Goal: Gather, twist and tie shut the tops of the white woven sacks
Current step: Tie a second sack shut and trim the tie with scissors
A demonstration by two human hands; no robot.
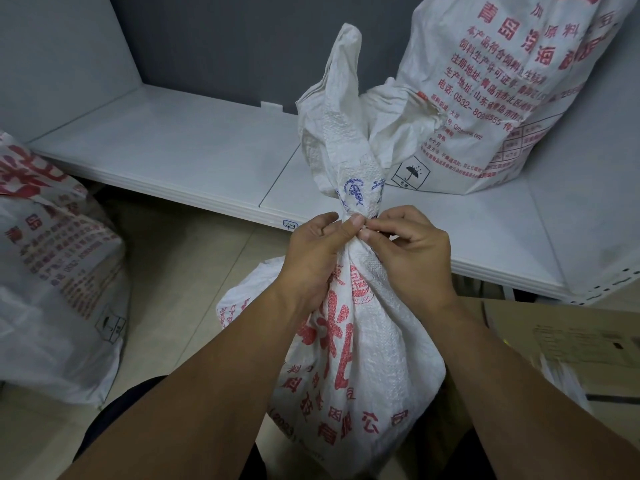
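Dead centre, the white woven sack (349, 341) is standing on the tiled floor (194, 271), its top pointing to twelve. The left hand (311, 251) is gripping the gathered neck, likely to keep the twist from slackening. The right hand (412, 251) is pinching there too, seemingly fastening it. A white shelf (173, 150) behind is carrying another sack (519, 98) at one o'clock.
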